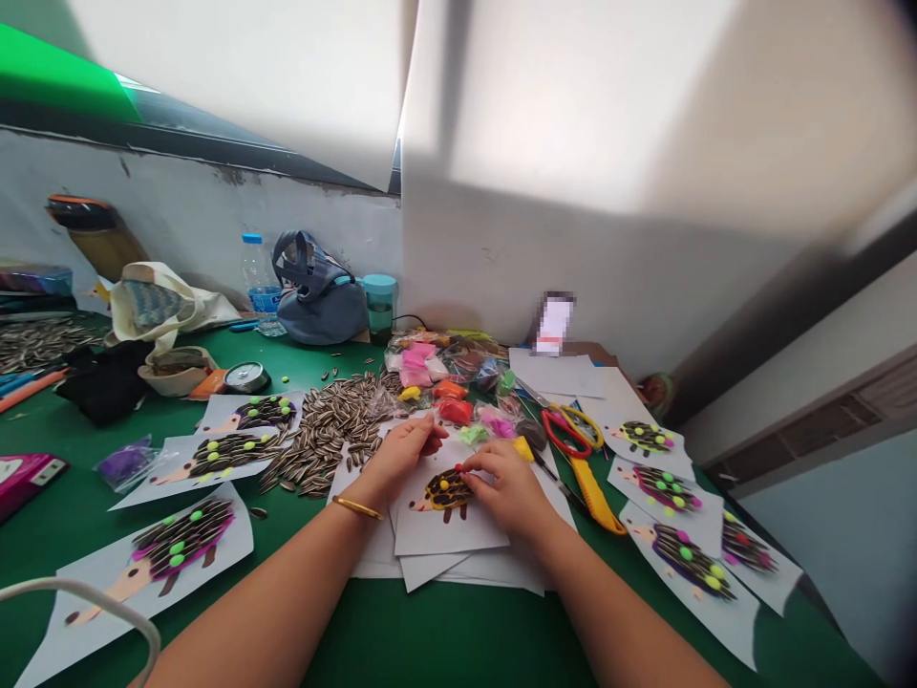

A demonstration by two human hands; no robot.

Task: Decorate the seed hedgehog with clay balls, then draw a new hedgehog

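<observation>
A hedgehog picture (448, 489) made with seeds and yellow clay lies on white paper in the middle. My right hand (512, 487) is at its right edge, thumb and forefinger pinched on a small red clay ball (459, 468) at the hedgehog's back. Above the picture's upper left, my left hand (407, 449) hovers with its fingers curled together; anything between them is too small to make out. A gold bangle (358, 507) circles the left wrist. One yellow ball (444, 484) sits on the seeds.
Sunflower seeds (322, 435) are heaped left of the papers. Bagged coloured clay (455, 411) lies behind my hands. Red scissors (565, 432) and a yellow cutter (598, 497) are to the right. Hedgehog pictures (187, 545) lie on both sides. A bag (322, 306) and phone (554, 323) stand by the wall.
</observation>
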